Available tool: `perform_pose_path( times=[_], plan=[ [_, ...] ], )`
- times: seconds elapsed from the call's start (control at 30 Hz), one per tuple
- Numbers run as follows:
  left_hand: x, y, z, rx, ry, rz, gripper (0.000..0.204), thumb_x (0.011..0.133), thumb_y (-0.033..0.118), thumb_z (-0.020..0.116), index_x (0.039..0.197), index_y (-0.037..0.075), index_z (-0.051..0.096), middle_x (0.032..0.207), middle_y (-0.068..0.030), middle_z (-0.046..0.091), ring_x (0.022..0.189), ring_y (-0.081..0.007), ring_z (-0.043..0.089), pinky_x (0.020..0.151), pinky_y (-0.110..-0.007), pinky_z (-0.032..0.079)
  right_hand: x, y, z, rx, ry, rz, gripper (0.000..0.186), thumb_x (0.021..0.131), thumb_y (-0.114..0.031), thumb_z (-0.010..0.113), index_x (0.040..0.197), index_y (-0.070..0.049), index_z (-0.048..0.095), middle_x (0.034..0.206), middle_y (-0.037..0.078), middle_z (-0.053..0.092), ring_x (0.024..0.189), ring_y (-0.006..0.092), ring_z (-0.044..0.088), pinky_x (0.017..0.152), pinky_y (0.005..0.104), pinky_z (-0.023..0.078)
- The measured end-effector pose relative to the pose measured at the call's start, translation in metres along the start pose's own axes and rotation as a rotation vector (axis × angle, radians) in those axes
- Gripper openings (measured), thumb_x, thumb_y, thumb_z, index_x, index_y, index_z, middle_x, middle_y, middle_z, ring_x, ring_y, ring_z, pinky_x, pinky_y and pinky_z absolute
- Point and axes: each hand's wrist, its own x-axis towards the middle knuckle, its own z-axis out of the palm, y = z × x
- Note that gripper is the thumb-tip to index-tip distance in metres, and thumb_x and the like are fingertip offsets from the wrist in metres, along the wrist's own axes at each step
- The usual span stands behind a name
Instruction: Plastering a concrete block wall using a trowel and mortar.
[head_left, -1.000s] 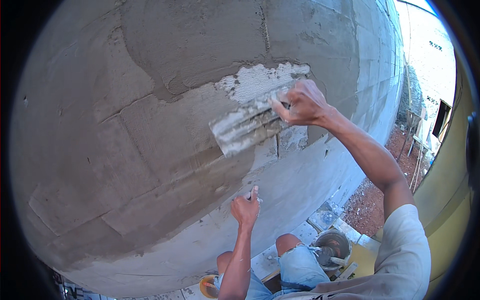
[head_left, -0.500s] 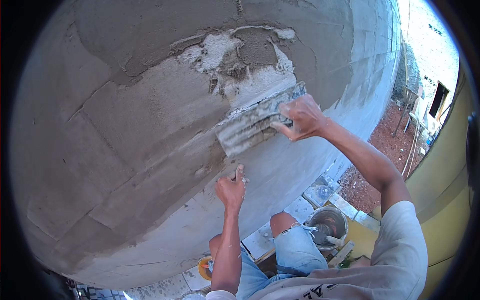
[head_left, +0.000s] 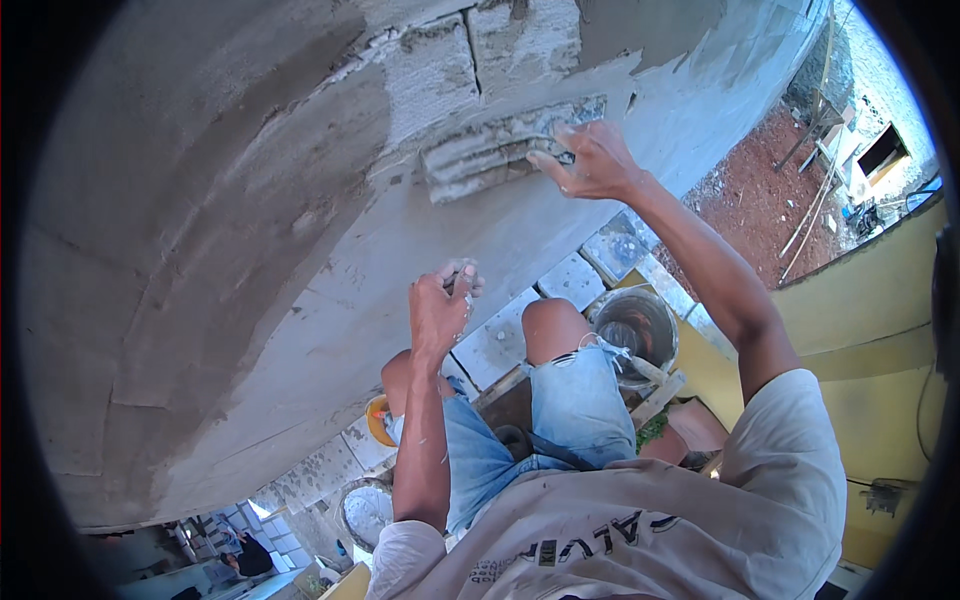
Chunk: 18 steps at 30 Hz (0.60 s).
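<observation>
My right hand point(head_left: 595, 160) grips a long, plaster-coated finishing trowel point(head_left: 485, 150), whose blade lies against the block wall point(head_left: 200, 280), near the lower edge of the darker grey render. Just above the blade, pale blocks point(head_left: 520, 40) show through. My left hand point(head_left: 445, 305) is raised below and left of the trowel, its plaster-smeared fingers curled; what they hold, if anything, I cannot make out.
Beside my knees are a metal bucket point(head_left: 630, 330) and an orange container point(head_left: 376, 420), with a pale round container point(head_left: 365, 515) further down and tiled slabs point(head_left: 490, 335) along the wall. Right are a yellow wall point(head_left: 890, 400) and red soil point(head_left: 740, 200). A person point(head_left: 250, 555) is far below.
My view has tilted down, showing more of my legs and the ground. The trowel has moved from the bare white patch toward the lighter lower band of the wall. My left hand stays curled.
</observation>
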Motion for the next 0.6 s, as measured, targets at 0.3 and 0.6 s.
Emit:
perform_pose_path(
  times=[0.3, 0.6],
  plan=[
    [-0.008, -0.017, 0.1, -0.206, -0.435, -0.119, 0.028, 0.101, 0.022, 0.068, 0.102, -0.005, 0.075, 0.086, -0.0123, 0.077, 0.076, -0.0141, 0.07, 0.071, -0.032, 0.053, -0.164, -0.045, 0.05, 0.196, 0.066, 0.837, 0.039, 0.092, -0.037, 0.074, 0.096, 0.002, 0.073, 0.073, 0.017, 0.07, 0.063, 0.0315, 0.067, 0.062, 0.0398, 0.052],
    [0.025, -0.024, 0.218, 0.089, -0.589, 0.173, 0.049, 0.084, 0.013, 0.078, 0.119, -0.01, 0.052, 0.11, -0.0326, 0.068, 0.104, -0.0511, 0.067, 0.091, -0.054, 0.053, -0.21, -0.038, 0.049, 1.049, 0.112, 1.546, 0.032, 0.103, -0.028, 0.064, 0.103, 0.003, 0.07, 0.088, 0.005, 0.069, 0.078, 0.0156, 0.065, 0.072, 0.032, 0.054]
  ],
)
